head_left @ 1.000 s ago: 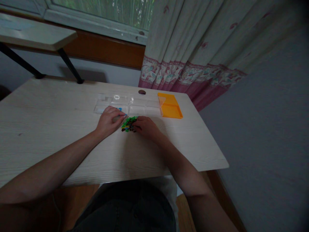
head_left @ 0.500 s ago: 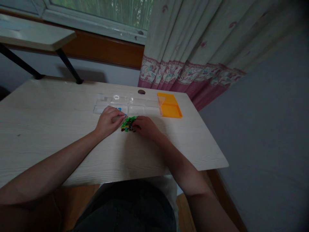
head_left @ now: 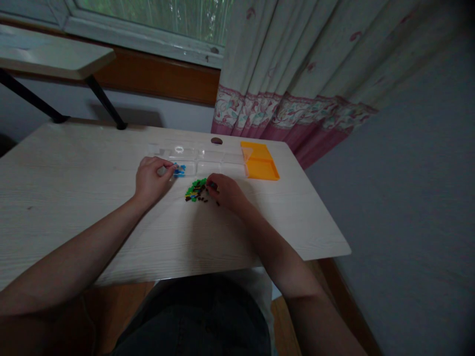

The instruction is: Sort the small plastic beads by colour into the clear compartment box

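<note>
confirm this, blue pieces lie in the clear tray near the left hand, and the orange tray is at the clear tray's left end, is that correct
Not quite: in the head view, the orange tray is at the right end of the clear tray, not the left. The rest holds.

V. dim, lt from window (head_left: 156,20), dk top-R corner

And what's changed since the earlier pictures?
The left hand moved left, from beside the multicoloured pile to the blue pieces in the clear tray; whether it let go of anything is unclear. The right hand drew slightly rightward from the pile. The clear tray and orange tray stayed put.
</note>
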A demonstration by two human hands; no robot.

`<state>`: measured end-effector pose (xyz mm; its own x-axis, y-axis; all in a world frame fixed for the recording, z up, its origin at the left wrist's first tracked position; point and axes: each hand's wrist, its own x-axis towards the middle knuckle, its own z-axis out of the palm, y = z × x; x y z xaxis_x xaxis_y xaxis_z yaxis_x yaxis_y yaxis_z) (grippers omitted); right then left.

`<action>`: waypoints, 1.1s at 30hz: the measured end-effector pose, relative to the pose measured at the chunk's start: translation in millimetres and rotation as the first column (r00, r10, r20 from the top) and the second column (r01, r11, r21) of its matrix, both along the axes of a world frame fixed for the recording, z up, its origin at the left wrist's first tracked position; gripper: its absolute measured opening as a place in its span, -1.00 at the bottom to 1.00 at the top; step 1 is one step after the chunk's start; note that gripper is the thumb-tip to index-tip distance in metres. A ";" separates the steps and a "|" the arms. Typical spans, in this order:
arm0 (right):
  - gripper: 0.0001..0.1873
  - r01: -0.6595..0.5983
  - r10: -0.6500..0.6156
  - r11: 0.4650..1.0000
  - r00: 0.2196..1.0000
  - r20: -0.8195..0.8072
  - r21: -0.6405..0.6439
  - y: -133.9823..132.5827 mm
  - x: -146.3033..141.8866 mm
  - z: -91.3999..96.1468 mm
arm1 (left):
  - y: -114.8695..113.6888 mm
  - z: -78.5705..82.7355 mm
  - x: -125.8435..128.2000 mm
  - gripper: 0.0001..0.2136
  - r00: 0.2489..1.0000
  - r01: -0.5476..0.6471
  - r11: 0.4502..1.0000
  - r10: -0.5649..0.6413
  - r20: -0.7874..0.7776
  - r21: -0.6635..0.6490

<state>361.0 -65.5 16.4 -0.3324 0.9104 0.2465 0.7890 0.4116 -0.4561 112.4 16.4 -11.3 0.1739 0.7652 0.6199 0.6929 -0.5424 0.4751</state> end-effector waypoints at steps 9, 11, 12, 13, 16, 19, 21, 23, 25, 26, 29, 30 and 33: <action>-0.76 0.004 -0.002 1.000 0.997 -0.074 0.023 3.7 -2.1 -2.5 | 6.7 -6.1 -3.4 -0.76 0.999 -0.052 0.999 0.052 -0.001 -0.006; -0.79 0.000 0.001 1.000 0.998 -0.061 0.024 4.4 -1.7 -2.2 | 6.7 -6.4 -3.5 -0.75 0.997 -0.070 0.997 0.070 0.018 0.009; -0.80 0.002 -0.001 1.000 0.998 -0.058 0.018 4.5 -1.4 -1.9 | 6.7 -6.6 -3.5 -0.75 0.997 -0.077 0.997 0.077 0.027 0.013; -0.82 0.006 -0.006 1.000 0.998 -0.058 0.012 4.5 -1.1 -1.7 | 6.8 -6.9 -3.4 -0.74 0.996 -0.082 0.997 0.081 0.034 0.015; -0.84 0.022 -0.021 1.000 0.997 -0.073 0.007 4.0 -0.6 -0.8 | 8.0 -8.6 -3.6 -0.73 0.996 -0.082 0.997 0.081 0.046 0.011; -0.86 0.048 -0.048 0.999 0.995 -0.084 0.004 2.8 -0.7 0.9 | 9.4 -10.0 -3.6 -0.73 0.996 -0.070 0.997 0.069 0.052 0.014; -0.87 0.069 -0.069 0.998 0.994 -0.081 -0.003 1.6 -0.9 2.9 | 8.8 -9.4 -3.0 -0.74 0.997 -0.061 0.998 0.060 0.054 0.016; -0.88 0.083 -0.084 0.996 0.994 -0.076 -0.012 0.2 -1.2 5.4 | 5.9 -7.1 -1.1 -0.75 0.998 -0.040 0.999 0.039 0.046 0.018; -0.89 0.094 -0.096 0.995 0.993 -0.075 -0.024 -1.0 -1.6 7.6 | 0.3 -3.4 2.4 -0.76 1.000 0.020 1.000 -0.020 0.013 0.023; -0.89 0.099 -0.101 0.995 0.992 -0.079 -0.029 -1.4 -1.9 8.2 | -3.4 -1.2 4.8 -0.76 0.998 0.063 0.998 -0.063 -0.010 0.028; -0.91 0.109 -0.112 0.993 0.987 -0.115 -0.033 -2.2 -3.5 8.2 | -16.3 5.3 13.6 -0.80 0.971 0.230 0.972 -0.226 -0.076 0.047; -0.92 0.110 -0.113 0.993 0.984 -0.134 -0.036 -2.4 -4.3 7.8 | -20.5 7.3 16.6 -0.82 0.953 0.292 0.955 -0.286 -0.097 0.052; -0.93 0.102 -0.113 0.993 0.974 -0.195 -0.067 -3.4 -7.2 6.7 | -30.6 11.9 23.5 -0.82 0.888 0.437 0.899 -0.428 -0.167 0.019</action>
<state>353.7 -68.9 23.1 -0.1817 0.9524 0.2450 0.7192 0.2986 -0.6274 135.9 -14.2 0.6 0.5771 0.5577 0.5965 0.4459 -0.8272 0.3420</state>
